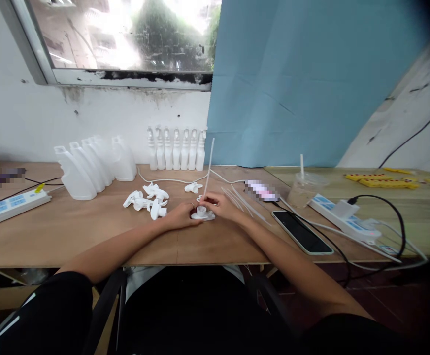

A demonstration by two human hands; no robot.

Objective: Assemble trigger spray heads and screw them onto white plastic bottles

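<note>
On the brown table, my left hand (183,216) is closed on a white spray head (201,213) that lies with its round collar facing up. My right hand (220,204) pinches a thin white tube (209,167) near its lower end, just above the collar. The tube stands nearly upright, leaning slightly right at the top. Whether its lower end is inside the collar I cannot tell. A pile of white spray heads (155,209) lies left of my left hand, and a single one (193,187) lies behind my hands. Several loose tubes (249,204) lie beside my right hand.
White bottles without tops (80,177) stand at the left, and a row of bottles with spray heads (177,153) stands against the wall. To the right are a phone (302,232), a lit phone (262,191), a plastic cup (301,192), cables and a power strip (342,222). Another power strip (13,207) lies far left.
</note>
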